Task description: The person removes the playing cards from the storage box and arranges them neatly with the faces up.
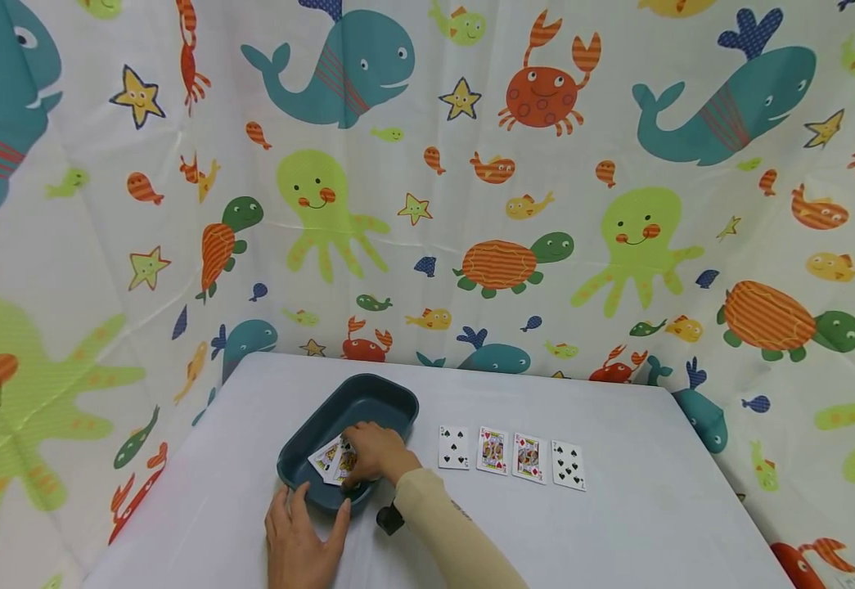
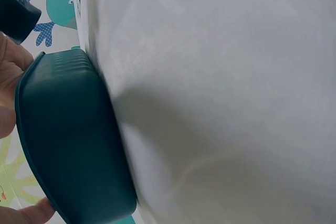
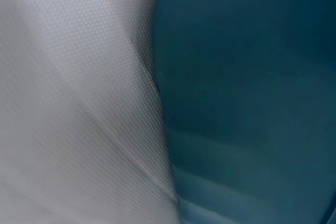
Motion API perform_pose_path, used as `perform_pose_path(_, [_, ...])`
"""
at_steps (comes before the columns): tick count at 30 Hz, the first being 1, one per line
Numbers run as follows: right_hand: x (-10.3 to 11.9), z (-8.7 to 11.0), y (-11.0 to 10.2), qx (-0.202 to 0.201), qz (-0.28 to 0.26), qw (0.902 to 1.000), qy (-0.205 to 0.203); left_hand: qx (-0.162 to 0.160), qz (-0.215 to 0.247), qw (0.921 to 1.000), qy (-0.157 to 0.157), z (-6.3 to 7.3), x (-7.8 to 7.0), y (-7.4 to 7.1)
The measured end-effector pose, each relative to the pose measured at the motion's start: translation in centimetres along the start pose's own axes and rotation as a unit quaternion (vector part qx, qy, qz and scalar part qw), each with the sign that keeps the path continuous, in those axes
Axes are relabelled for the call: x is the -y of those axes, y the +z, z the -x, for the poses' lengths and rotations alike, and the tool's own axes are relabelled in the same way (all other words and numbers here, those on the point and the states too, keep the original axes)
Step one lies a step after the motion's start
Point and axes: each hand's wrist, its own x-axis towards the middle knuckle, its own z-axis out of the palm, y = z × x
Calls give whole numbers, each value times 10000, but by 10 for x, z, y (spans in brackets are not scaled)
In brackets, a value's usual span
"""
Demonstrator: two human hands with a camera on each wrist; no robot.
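A dark teal tray (image 1: 368, 388) stands on the white table, with several face-up playing cards (image 1: 326, 458) in its near part. My right hand (image 1: 375, 454) reaches in over the tray's right side, bent fingers gripping a playing card (image 1: 346, 468) near its ends; the hand covers part of it. My left hand (image 1: 302, 536) is at the tray's near left edge, spread fingers touching the rim; the left wrist view shows the thumb (image 2: 37, 212) against the tray wall (image 2: 73, 129). The right wrist view holds only the tray's outer side (image 3: 247, 98) and white cloth.
To the tray's right, a row of several face-up cards lies on the table: a spade card (image 1: 453, 447), two red face cards (image 1: 492, 450) and another spade card (image 1: 568, 465). A patterned sea-animal curtain (image 1: 427, 204) hangs behind and beside the table (image 1: 655, 491).
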Motion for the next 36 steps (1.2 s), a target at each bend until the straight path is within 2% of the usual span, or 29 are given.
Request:
perform_pose_path(10, [-2,0,0,-44,-78,10000,3,41,-18,10000,-13,0,2,1])
perform_pose_path(18, [-3,1,-1,-128,-374,9992,49,206,-16,9998,-59,0,3,0])
perform_pose_path(23, [-5,4,-3,-238,-650,9976,-74,211,-3,9997,-89,0,2,0])
perform_pose_path(27, [-9,9,-7,-395,-1169,9921,-236,327,-80,9993,-180,0,1,0])
perform_pose_path(36, [-19,24,-19,-792,-2235,9699,-545,444,-234,9978,-432,-1,-2,1])
